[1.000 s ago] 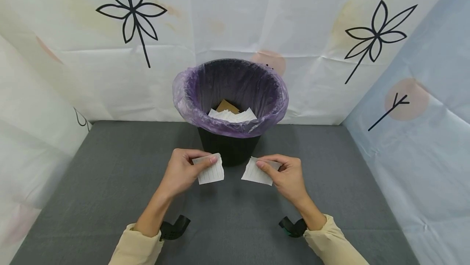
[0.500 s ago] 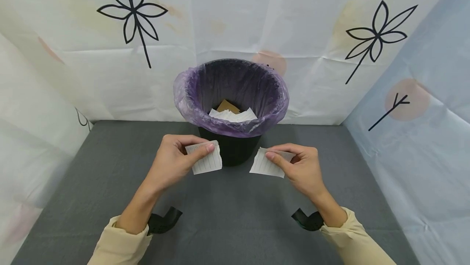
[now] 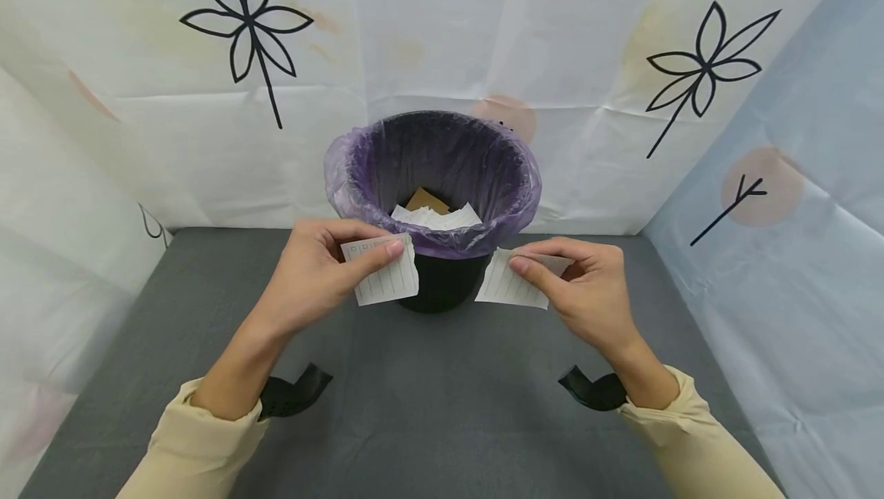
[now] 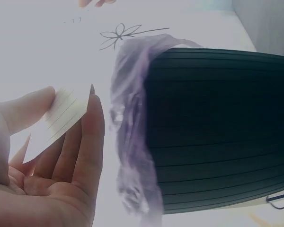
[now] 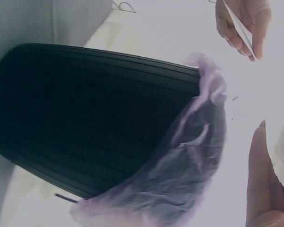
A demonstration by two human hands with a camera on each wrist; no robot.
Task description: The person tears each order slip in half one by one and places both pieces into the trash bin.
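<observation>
My left hand pinches a torn piece of lined white paper between thumb and fingers, just in front of the bin's left side. A second torn piece of lined paper is pinched in my right hand, to the right of the bin's front. The torn edges face each other across a gap. Behind them stands a black trash bin with a purple bag folded over its rim. White paper scraps and a brown piece lie inside it. The left wrist view shows paper against the left fingertips.
A dark grey cloth covers the table. White patterned fabric hangs behind the bin, with more fabric at the right side. Black straps sit at both wrists.
Both hands have risen and moved forward toward the bin, and farther apart from each other. Each keeps its piece of paper. The bin has not moved.
</observation>
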